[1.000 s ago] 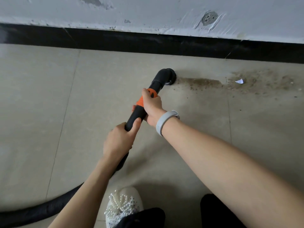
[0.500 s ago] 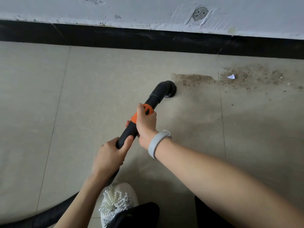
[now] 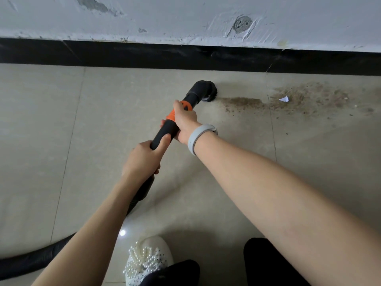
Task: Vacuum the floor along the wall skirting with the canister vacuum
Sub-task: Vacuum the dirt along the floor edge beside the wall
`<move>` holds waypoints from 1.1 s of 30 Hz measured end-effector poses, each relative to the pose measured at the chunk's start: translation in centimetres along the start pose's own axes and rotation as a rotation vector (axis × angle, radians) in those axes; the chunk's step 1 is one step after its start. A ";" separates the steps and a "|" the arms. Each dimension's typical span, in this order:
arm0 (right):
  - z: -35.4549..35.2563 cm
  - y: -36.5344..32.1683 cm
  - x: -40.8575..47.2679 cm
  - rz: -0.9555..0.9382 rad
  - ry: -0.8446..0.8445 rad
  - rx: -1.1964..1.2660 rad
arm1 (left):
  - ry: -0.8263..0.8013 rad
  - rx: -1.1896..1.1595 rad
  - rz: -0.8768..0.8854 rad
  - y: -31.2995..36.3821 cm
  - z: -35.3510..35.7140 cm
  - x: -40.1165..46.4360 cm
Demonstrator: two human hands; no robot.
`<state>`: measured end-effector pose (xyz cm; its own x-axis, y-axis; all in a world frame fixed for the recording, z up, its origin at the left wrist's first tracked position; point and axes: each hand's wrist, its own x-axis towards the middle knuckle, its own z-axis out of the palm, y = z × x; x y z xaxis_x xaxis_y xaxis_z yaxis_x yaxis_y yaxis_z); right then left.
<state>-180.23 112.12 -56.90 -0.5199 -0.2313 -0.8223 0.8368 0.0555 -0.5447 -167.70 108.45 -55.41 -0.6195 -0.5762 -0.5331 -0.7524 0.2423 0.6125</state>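
By skirting (image 3: 185, 55), brush nozzle (image 3: 208, 90) at dirt (image 3: 243, 102); both hands gripping wand (image 3: 167, 129)

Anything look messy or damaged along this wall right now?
Yes. Brown dirt is strewn over the floor right of the brush nozzle, with a white paper scrap in it. The wall above the skirting is chipped and gouged.

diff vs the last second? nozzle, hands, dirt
The brush nozzle drew back from the dirt strip half a second ago, then pushed forward again to its left end. The strip looks a bit shorter. Unchanged: right hand grips the wand at the orange collar, left hand grips it lower; paper scrap still lies in the dirt.
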 end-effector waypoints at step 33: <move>-4.0 4.6 -3.3 -0.007 0.117 0.144 | -0.142 0.104 0.063 -2.6 1.6 -3.0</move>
<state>-175.36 117.05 -57.32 -0.5351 -0.1161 -0.8367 0.8447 -0.0873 -0.5281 -164.25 110.79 -56.32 -0.6861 -0.4433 -0.5768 -0.7255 0.3580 0.5878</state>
